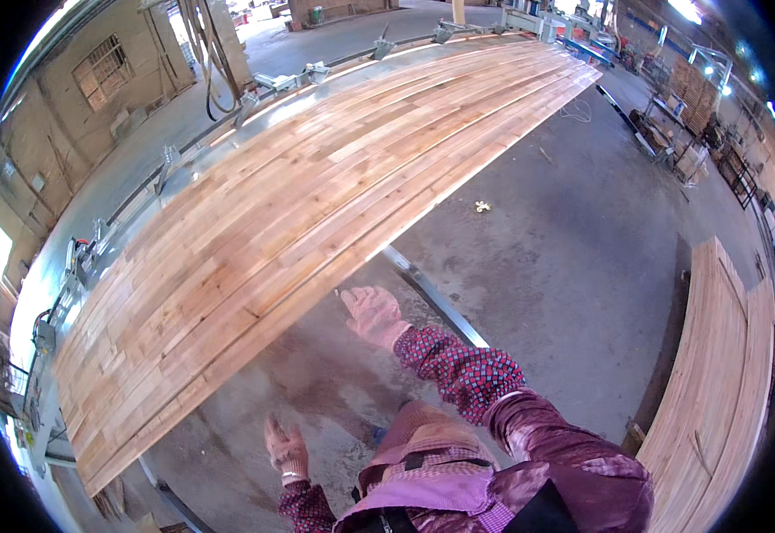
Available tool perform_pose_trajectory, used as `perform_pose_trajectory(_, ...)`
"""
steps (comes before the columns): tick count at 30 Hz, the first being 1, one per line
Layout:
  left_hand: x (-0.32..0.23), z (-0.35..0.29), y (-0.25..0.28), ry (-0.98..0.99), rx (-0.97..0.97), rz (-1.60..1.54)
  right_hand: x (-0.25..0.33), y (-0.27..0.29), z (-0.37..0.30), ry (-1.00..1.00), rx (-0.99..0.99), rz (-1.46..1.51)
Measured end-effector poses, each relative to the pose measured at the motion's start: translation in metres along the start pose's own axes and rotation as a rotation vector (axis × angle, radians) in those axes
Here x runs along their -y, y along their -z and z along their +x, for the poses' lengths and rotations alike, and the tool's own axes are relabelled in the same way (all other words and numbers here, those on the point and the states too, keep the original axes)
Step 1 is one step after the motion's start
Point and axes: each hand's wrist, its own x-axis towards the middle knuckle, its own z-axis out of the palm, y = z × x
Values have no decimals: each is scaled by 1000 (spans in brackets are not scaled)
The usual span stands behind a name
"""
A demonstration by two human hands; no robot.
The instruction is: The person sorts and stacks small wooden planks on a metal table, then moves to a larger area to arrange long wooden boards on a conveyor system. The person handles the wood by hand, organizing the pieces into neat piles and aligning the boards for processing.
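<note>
Wooden panel (316,204) lies ahead, metal bar (438,299) jutting out, boards (705,382) lying right

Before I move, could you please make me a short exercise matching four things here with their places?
Column one:
1. Right hand
2. Long boards
3. Barred window
4. Small yellow object

Column two:
a. In the wall at the picture's upper left
b. On the grey floor, right of the picture's centre
c. Close to the near edge of the wooden panel
d. At the picture's far right

Pairs: 1-c, 2-d, 3-a, 4-b.
</note>
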Motion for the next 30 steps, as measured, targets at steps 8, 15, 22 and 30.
perform_pose_trajectory(8,-80,131,11,-318,-202,428,-41,-71,103,305,-365,-1019)
perform_pose_trajectory(15,-133,188,25,-405,-11,562,-29,-24,130,538,3,-110)
perform_pose_trajectory(22,-132,193,24,-541,46,392,-36,37,179,335,899,267)
perform_pose_trajectory(30,-146,223,40,-506,-11,465,-55,-42,213,675,68,-703)
